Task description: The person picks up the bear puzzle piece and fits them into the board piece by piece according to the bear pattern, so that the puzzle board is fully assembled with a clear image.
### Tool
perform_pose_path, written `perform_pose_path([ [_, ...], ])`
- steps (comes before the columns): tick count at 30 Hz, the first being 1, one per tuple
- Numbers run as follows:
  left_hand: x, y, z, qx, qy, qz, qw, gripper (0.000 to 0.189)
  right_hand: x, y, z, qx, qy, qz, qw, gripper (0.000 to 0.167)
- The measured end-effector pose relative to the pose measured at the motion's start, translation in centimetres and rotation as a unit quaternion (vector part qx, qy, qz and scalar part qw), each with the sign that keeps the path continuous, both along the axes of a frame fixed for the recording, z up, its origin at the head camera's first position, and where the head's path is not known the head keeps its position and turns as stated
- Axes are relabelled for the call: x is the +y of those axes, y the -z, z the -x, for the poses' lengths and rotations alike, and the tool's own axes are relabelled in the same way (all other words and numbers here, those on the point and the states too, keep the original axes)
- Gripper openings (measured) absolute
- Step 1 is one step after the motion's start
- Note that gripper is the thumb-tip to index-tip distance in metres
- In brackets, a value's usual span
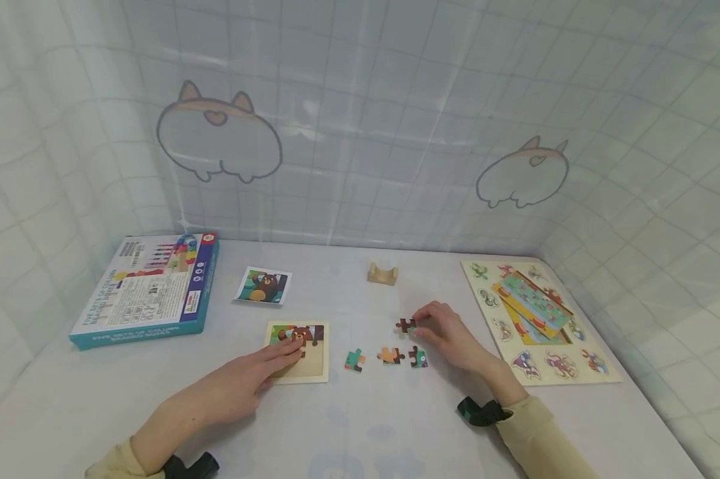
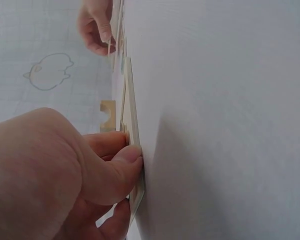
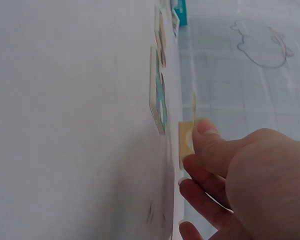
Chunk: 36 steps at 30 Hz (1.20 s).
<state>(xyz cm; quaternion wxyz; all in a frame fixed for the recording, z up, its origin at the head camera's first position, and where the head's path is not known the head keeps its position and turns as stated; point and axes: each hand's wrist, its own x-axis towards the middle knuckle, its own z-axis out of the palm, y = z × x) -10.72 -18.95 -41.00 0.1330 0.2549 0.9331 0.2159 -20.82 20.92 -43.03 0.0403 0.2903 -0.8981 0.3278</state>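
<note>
My left hand (image 1: 248, 376) lies over the left side of a small wooden puzzle tray (image 1: 315, 370), fingertips on its bear picture. In the left wrist view the thumb (image 2: 128, 154) bears on the tray's edge, with a finger over its top face. My right hand (image 1: 452, 338) pinches a dark brown jigsaw piece (image 1: 405, 325) between thumb and fingers; it appears raised off the table in the right wrist view. Between the hands lie a green piece (image 1: 354, 360), an orange and brown piece (image 1: 390, 356) and a teal and dark piece (image 1: 418, 357).
A bear picture card (image 1: 264, 286) lies behind the tray. At the left is a teal-edged toy box (image 1: 144, 289). A small wooden stand (image 1: 382, 273) is at the back. On the right, colourful boards (image 1: 533, 303) lie on a large animal puzzle board (image 1: 509, 369).
</note>
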Motion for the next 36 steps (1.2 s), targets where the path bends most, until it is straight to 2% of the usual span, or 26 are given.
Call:
perform_pose_path([
  [9,-0.1,0.0,0.0,0.006,0.002,0.005,1.0000,0.059,-4.1,-0.5,-0.6,0.020,-0.001,0.014,0.9997,0.021],
  [17,-0.1,0.2,0.0,-0.007,-0.006,0.005,0.9999,0.059,-8.6,-0.4,-0.7,0.034,-0.042,0.015,0.9984,0.023],
  [25,-0.2,0.1,-0.1,0.003,-0.002,0.008,1.0000,0.059,-12.4,-0.3,-1.0,0.036,-0.070,0.009,0.9969,0.022],
  [31,-0.2,0.0,-0.1,0.011,0.002,0.006,0.9999,0.058,-14.5,-0.5,-1.7,0.033,-0.082,0.003,0.9961,0.023],
  [36,-0.2,-0.2,-0.1,0.022,0.007,0.002,0.9997,0.057,-14.9,-0.3,-1.9,0.037,-0.079,-0.020,0.9959,0.023],
])
